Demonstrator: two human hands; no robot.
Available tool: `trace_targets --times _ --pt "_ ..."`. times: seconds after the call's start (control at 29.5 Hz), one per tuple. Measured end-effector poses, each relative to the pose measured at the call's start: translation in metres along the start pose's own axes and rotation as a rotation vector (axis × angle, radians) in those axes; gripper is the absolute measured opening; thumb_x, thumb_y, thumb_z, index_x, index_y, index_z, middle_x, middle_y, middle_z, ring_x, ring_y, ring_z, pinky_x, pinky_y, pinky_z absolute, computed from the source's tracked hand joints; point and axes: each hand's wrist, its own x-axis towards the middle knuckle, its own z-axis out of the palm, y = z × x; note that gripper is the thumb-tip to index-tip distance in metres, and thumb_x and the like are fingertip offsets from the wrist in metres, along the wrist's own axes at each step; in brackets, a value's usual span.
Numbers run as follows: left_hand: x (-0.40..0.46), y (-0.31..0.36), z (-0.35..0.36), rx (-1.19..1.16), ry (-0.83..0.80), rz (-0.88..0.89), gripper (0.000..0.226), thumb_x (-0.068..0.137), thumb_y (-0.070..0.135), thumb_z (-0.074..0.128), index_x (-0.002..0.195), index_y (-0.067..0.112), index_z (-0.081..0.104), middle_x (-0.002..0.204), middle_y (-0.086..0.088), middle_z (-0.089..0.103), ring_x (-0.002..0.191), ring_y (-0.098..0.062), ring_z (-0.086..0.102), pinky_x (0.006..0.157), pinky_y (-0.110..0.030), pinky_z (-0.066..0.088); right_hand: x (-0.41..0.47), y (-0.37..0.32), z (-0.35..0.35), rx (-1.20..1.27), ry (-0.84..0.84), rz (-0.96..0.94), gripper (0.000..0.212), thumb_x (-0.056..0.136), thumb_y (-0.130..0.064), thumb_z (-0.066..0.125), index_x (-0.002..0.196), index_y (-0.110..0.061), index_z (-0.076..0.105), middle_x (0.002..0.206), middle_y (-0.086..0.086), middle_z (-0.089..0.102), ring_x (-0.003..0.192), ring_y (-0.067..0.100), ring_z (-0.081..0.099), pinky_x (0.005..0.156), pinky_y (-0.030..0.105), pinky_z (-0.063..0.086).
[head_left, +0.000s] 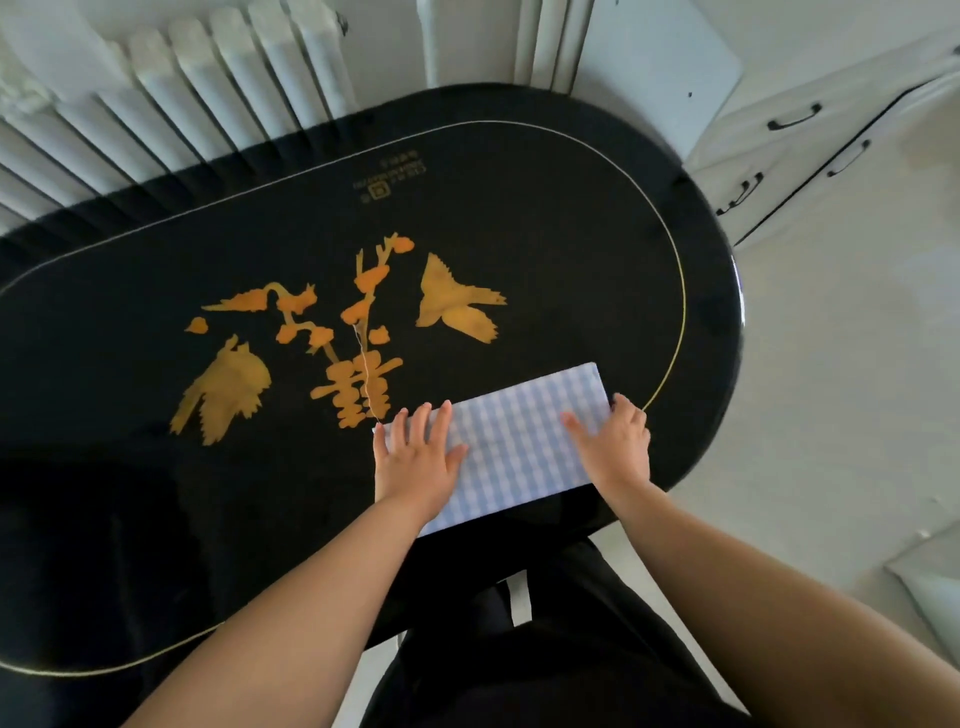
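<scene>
A folded cloth (519, 441) in a blue and white check lies flat on the near right part of a black oval table (519, 218). My left hand (415, 457) presses on the cloth's left end with its fingers straight and spread. Over at the cloth's right end, my right hand (615, 447) lies flat, its fingers extended along the fabric. A loose thread (363, 364) runs from the cloth's far left corner across the table.
The table top carries gold and orange bird and blossom inlays (322, 332) and a thin gold border line. A white radiator (171, 98) stands behind the table. White drawers (810, 150) with dark handles stand at the right. Pale floor lies to the right.
</scene>
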Motion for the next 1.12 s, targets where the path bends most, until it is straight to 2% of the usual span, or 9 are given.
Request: trace_targets --times 0.14,0.24,0.41,0.58,0.68,0.74,0.81,0.95,1.12 --pt "-0.003 0.002 -0.014 0.095 -0.031 0.067 0.065 0.094 0.061 0.020 0.147 0.026 0.009 0.149 -0.006 0.024 0.137 -0.032 0.025 0.112 -0.055 0.021 0.005 0.003 -0.022 0.213 -0.190 0.206 0.068 0.077 -0.065 0.059 0.116 -0.010 0.052 0.108 0.002 0.062 0.091 0.018 0.062 0.075 0.034 0.050" --pt "-0.002 0.000 -0.020 0.139 -0.091 0.100 0.075 0.090 0.069 0.022 0.148 0.025 0.006 0.146 -0.007 0.027 0.132 -0.031 0.031 0.106 -0.055 0.027 -0.004 0.008 -0.041 0.437 -0.424 0.254 0.045 0.081 -0.058 0.062 0.100 -0.018 0.062 0.095 0.001 0.069 0.083 0.018 0.067 0.066 0.030 0.049" --pt "0.007 0.010 -0.040 0.030 -0.336 0.025 0.091 0.079 0.082 0.021 0.151 0.027 0.006 0.150 -0.007 0.022 0.135 -0.030 0.025 0.103 -0.054 0.027 -0.006 0.024 -0.069 0.597 -0.536 0.034 0.029 0.083 -0.038 0.069 0.108 -0.023 0.063 0.103 0.003 0.072 0.091 0.021 0.071 0.086 0.043 0.056" --pt "0.018 0.081 -0.070 -0.358 -0.427 0.170 0.098 0.077 0.071 0.053 0.152 0.029 0.006 0.158 0.006 0.007 0.144 -0.024 0.012 0.112 -0.049 0.023 0.020 0.043 -0.127 0.505 -0.728 -0.154 0.030 0.088 -0.024 0.066 0.117 -0.019 0.057 0.109 0.003 0.069 0.095 0.019 0.070 0.079 0.034 0.057" --pt "0.030 0.154 -0.092 -0.513 -0.571 0.200 0.100 0.071 0.062 0.071 0.150 0.032 0.017 0.149 0.008 0.033 0.136 -0.016 0.036 0.106 -0.035 0.034 0.053 0.072 -0.176 0.495 -0.713 -0.239 0.032 0.089 -0.017 0.065 0.118 -0.011 0.054 0.107 0.004 0.068 0.093 0.017 0.069 0.073 0.025 0.057" --pt "0.036 0.204 -0.102 -0.472 -0.592 0.254 0.078 0.074 0.050 0.075 0.141 0.034 0.038 0.134 0.012 0.051 0.122 -0.010 0.050 0.097 -0.029 0.040 0.080 0.097 -0.215 0.536 -0.665 -0.257 0.028 0.090 -0.014 0.064 0.116 -0.009 0.055 0.108 0.008 0.067 0.094 0.018 0.068 0.076 0.025 0.057" --pt "0.042 0.254 -0.111 -0.467 -0.574 0.318 0.046 0.075 0.041 0.076 0.116 0.030 0.059 0.108 0.008 0.064 0.103 -0.012 0.061 0.089 -0.032 0.046 0.106 0.124 -0.255 0.559 -0.597 -0.271 0.021 0.091 -0.013 0.063 0.111 -0.013 0.059 0.108 0.010 0.067 0.099 0.021 0.067 0.084 0.031 0.055" --pt "0.049 0.358 -0.123 -0.527 -0.469 0.416 0.026 0.080 0.040 0.070 0.082 0.016 0.058 0.073 0.003 0.054 0.069 -0.012 0.051 0.070 -0.031 0.043 0.156 0.175 -0.332 0.599 -0.439 -0.294 0.028 0.089 -0.007 0.062 0.118 -0.010 0.060 0.107 0.007 0.066 0.100 0.017 0.063 0.089 0.030 0.048" --pt "0.067 0.452 -0.140 -0.384 -0.142 0.481 0.031 0.088 0.044 0.057 0.078 0.015 0.053 0.072 -0.001 0.054 0.063 -0.019 0.051 0.058 -0.037 0.040 0.220 0.200 -0.401 0.655 -0.341 -0.303 0.032 0.088 -0.002 0.062 0.117 -0.014 0.057 0.106 0.002 0.064 0.100 0.016 0.060 0.089 0.029 0.047"
